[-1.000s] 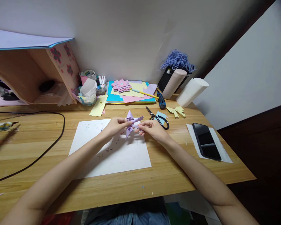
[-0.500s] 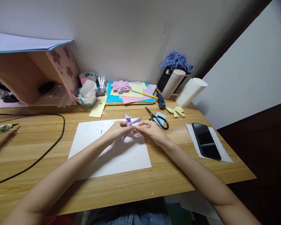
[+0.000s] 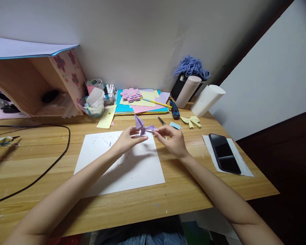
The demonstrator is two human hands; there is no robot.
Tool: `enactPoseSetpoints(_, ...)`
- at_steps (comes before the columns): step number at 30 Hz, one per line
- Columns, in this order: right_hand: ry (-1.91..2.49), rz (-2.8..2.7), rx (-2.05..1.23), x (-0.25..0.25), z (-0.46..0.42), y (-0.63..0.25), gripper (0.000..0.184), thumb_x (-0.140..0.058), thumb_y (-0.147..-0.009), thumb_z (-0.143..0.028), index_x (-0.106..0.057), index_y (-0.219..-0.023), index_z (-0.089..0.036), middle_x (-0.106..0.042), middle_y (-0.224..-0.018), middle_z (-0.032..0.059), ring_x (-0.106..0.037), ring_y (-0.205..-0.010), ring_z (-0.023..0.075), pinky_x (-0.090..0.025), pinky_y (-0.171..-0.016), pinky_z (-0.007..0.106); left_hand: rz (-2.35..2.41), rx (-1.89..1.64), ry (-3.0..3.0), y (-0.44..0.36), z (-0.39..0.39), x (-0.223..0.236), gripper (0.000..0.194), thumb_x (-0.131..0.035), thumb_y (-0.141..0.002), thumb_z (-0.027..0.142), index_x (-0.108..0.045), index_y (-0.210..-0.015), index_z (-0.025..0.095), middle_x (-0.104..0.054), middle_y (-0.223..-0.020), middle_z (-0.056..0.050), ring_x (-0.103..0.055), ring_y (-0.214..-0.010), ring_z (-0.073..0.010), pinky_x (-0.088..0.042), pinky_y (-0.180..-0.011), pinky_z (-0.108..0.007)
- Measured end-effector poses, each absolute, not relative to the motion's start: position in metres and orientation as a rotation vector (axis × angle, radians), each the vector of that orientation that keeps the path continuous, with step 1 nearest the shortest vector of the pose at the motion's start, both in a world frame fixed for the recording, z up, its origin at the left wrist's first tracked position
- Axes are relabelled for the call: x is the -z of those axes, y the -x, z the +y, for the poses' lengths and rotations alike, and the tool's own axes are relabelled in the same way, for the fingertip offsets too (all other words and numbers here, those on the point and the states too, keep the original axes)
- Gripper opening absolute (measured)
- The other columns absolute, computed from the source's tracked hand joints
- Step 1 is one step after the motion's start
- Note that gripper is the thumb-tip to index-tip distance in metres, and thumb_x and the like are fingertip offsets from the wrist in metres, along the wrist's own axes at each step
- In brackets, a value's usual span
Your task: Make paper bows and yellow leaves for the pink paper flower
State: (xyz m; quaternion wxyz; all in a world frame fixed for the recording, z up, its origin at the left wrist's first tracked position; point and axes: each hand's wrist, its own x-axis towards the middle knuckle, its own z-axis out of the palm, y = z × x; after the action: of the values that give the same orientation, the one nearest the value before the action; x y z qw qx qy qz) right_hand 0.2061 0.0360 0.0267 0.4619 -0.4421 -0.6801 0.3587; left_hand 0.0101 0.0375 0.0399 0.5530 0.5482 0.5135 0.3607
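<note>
A folded purple paper bow (image 3: pixel 139 123) is held up above the top right part of a marked white sheet (image 3: pixel 127 177). My left hand (image 3: pixel 129 139) grips it from the left, its fingers behind the paper and the thumb in front. On the other side, my right hand (image 3: pixel 172 140) pinches the bow's right-hand tip between thumb and fingers. Just behind that hand lie black scissors (image 3: pixel 161 120), their handles mostly covered by it, and a small blue paper piece (image 3: pixel 175 125). A finished-looking yellow paper bow (image 3: pixel 191 121) rests farther right.
Coloured papers (image 3: pixel 122 108) with a pink paper flower (image 3: pixel 131 95) and a yellow pencil (image 3: pixel 155 102) lie at the back. A blue utility knife (image 3: pixel 174 109) is beside them. A phone (image 3: pixel 224 153) lies at right. At left are a black cable (image 3: pixel 69 136) and a glue gun (image 3: pixel 1 141).
The purple paper has been raised and turned, so its pointed flap now stands up. My hands have moved slightly apart, and the right one has shifted right, covering the scissor handles.
</note>
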Motion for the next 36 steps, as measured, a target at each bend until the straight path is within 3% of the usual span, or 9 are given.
enactPoseSetpoints(3,1.051,-1.88,-0.421,-0.027,0.033,-0.217,0.014,-0.057,-0.082,-0.035,-0.066,-0.086,-0.024,-0.07,-0.089,0.0066,-0.065,-0.086,0.0204,-0.051,-0.082,0.036,1.204,-0.728,-1.233,-0.012,0.035,-0.039,0.055,-0.076,-0.06,0.037,-0.059,-0.105,0.01,-0.059,-0.111,-0.017,-0.057,-0.097,-0.0238,-0.046,-0.084,-0.037)
enactPoseSetpoints(8,1.035,-2.178,-0.208,-0.026,0.033,-0.236,0.016,-0.055,-0.084,-0.034,-0.067,-0.093,-0.029,-0.07,-0.101,0.0054,-0.065,-0.093,0.0197,-0.052,-0.083,0.033,0.805,-0.661,-1.095,-0.014,0.026,-0.041,0.027,-0.064,-0.074,0.033,-0.066,-0.093,0.014,-0.065,-0.102,-0.012,-0.059,-0.096,-0.0209,-0.042,-0.092,-0.037)
enactPoseSetpoints(12,0.991,-2.297,-0.088,-0.027,0.036,-0.242,0.019,-0.052,-0.086,-0.029,-0.067,-0.097,-0.029,-0.069,-0.104,0.0044,-0.064,-0.097,0.0193,-0.053,-0.084,0.032,0.564,-0.687,-1.044,-0.018,0.018,-0.047,0.044,-0.071,-0.065,0.019,-0.063,-0.108,0.019,-0.058,-0.121,-0.01,-0.051,-0.114,-0.025,-0.035,-0.1,-0.038)
enactPoseSetpoints(15,0.815,-2.33,0.082,-0.027,0.039,-0.241,0.021,-0.051,-0.087,-0.021,-0.067,-0.098,-0.028,-0.069,-0.105,0.0035,-0.064,-0.098,0.0175,-0.053,-0.084,0.03,0.534,-0.788,-0.959,-0.024,0.013,-0.047,0.04,-0.067,-0.073,0.031,-0.062,-0.111,0.019,-0.058,-0.122,-0.011,-0.05,-0.115,-0.0261,-0.035,-0.099,-0.04)
enactPoseSetpoints(18,0.536,-2.284,0.383,-0.025,0.042,-0.236,0.023,-0.051,-0.086,-0.013,-0.064,-0.101,-0.023,-0.069,-0.104,0.004,-0.065,-0.095,0.0155,-0.055,-0.078,0.027,0.706,-0.953,-0.882,-0.03,0.01,-0.041,0.034,-0.06,-0.079,0.042,-0.067,-0.1,0.017,-0.065,-0.105,-0.011,-0.056,-0.103,-0.0222,-0.039,-0.093,-0.036)
enactPoseSetpoints(23,0.308,-2.253,0.626,-0.022,0.044,-0.227,0.022,-0.05,-0.085,-0.009,-0.06,-0.104,-0.015,-0.069,-0.102,0.0082,-0.064,-0.096,0.0161,-0.056,-0.074,0.025,0.962,-1.151,-0.865,-0.034,0.009,-0.033,0.021,-0.071,-0.069,0.034,-0.07,-0.079,0.015,-0.067,-0.079,-0.005,-0.06,-0.079,-0.0151,-0.045,-0.08,-0.028)
enactPoseSetpoints(27,0.456,-2.227,0.385,-0.018,0.044,-0.217,0.025,-0.056,-0.083,-0.012,-0.057,-0.107,-0.018,-0.067,-0.104,0.0085,-0.064,-0.092,0.0161,-0.056,-0.073,0.026,1.028,-1.209,-0.839,-0.031,0.013,-0.027,0.022,-0.074,-0.065,0.033,-0.071,-0.078,0.015,-0.066,-0.075,-0.004,-0.06,-0.072,-0.014,-0.046,-0.074,-0.027)
enactPoseSetpoints(33,0.95,-1.708,-0.906,-0.01,0.04,-0.194,0.028,-0.063,-0.078,-0.033,-0.054,-0.1,-0.018,-0.063,-0.09,0.0048,-0.062,-0.08,0.0143,-0.056,-0.063,0.025,1.122,-1.218,-1.054,-0.024,0.02,-0.02,0.024,-0.071,-0.067,0.038,-0.071,-0.076,0.015,-0.067,-0.07,-0.004,-0.058,-0.062,-0.0132,-0.045,-0.065,-0.025)
enactPoseSetpoints(36,0.969,-1.44,-1.23,-0.009,0.04,-0.187,0.029,-0.07,-0.071,-0.034,-0.055,-0.088,-0.016,-0.06,-0.08,0.0022,-0.061,-0.073,0.0131,-0.056,-0.059,0.024,1.14,-1.229,-1.127,-0.024,0.021,-0.018,0.024,-0.071,-0.067,0.036,-0.07,-0.076,0.015,-0.066,-0.069,-0.004,-0.057,-0.06,-0.0128,-0.045,-0.063,-0.025)
